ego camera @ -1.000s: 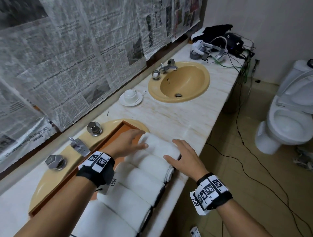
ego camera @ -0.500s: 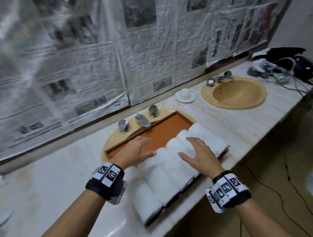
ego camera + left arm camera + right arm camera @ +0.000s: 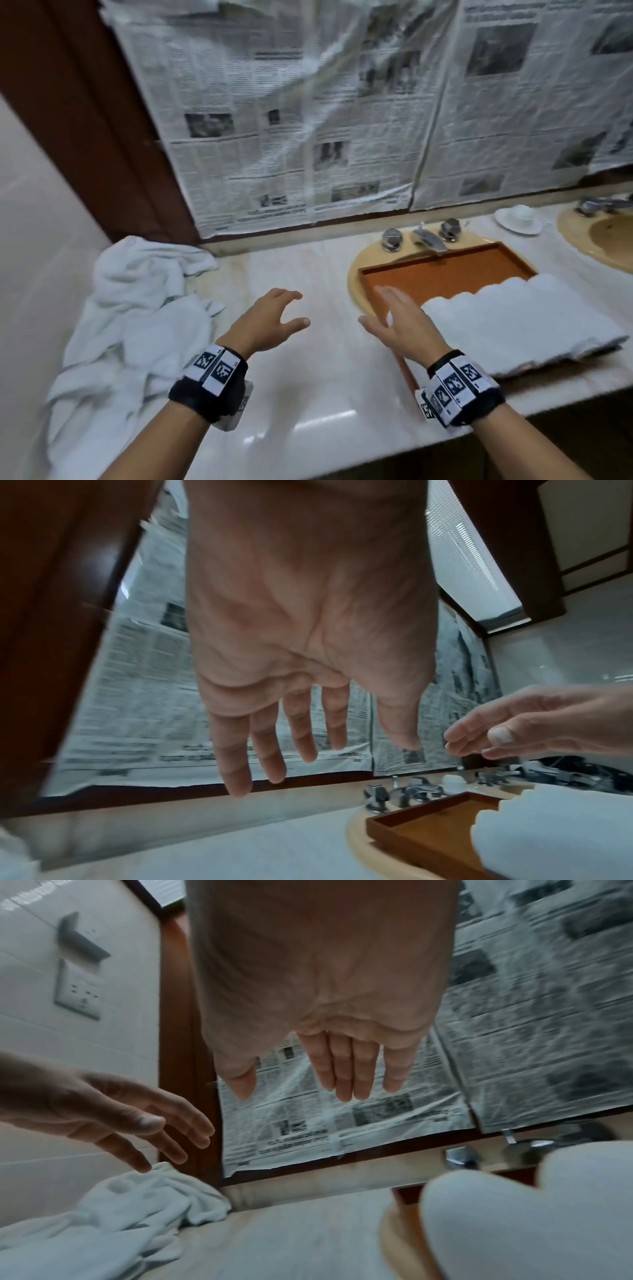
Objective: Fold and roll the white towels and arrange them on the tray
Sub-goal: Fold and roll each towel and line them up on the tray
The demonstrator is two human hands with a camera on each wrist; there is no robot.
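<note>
Our left hand (image 3: pixel 270 322) and right hand (image 3: pixel 399 323) hover above the counter (image 3: pixel 325 394), fingers spread and loose, holding nothing. The rolled towels (image 3: pixel 520 318) lie side by side on the tray (image 3: pixel 445 270) at 3 o'clock; a loose pile (image 3: pixel 137 308) sits at 9 o'clock.

White rolled towels (image 3: pixel 513 318) lie side by side in a tight row across the near part of the orange-brown tray (image 3: pixel 445 270), whose far part is bare (the tray sits over a sink basin). Left on the desk (image 3: pixel 308 377), a crumpled heap of white towels (image 3: pixel 137 308) lies unfolded.
</note>
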